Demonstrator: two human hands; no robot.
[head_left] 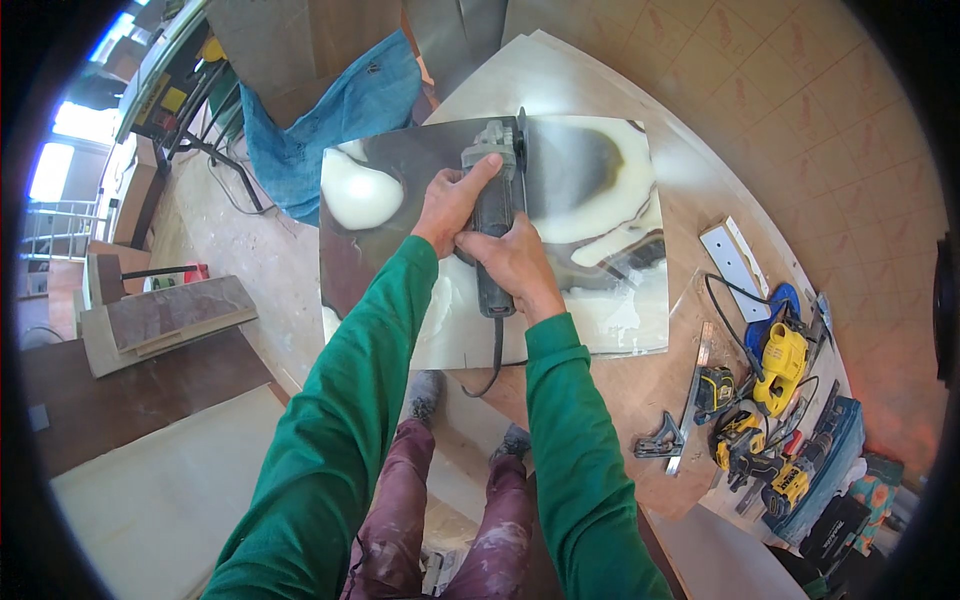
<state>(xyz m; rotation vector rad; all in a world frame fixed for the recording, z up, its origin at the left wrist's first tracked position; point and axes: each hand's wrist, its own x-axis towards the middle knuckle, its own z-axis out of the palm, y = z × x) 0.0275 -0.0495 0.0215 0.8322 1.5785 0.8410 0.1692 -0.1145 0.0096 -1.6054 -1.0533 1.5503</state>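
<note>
Both of my hands are closed round a dark grey angle grinder [493,212] held lengthwise over a glossy marbled slab [385,255]. My left hand [450,205] grips it near the metal head, thumb along the body. Lower down, my right hand [515,265] wraps the rear of the body from the right. On the tool's right side the thin cutting disc [521,160] stands on edge, at the slab's far edge and surface; whether it touches or spins I cannot tell. A power cord [497,355] trails from the grinder's rear toward me, over the slab's near edge.
The slab lies on a wooden worktop [690,160]. At its right are a metal square [690,395], a clamp [660,437], a white perforated plate [733,270] and several yellow-black power tools [780,365]. A blue cloth [335,130] hangs at the far left. Stone offcuts [175,315] lie at the left.
</note>
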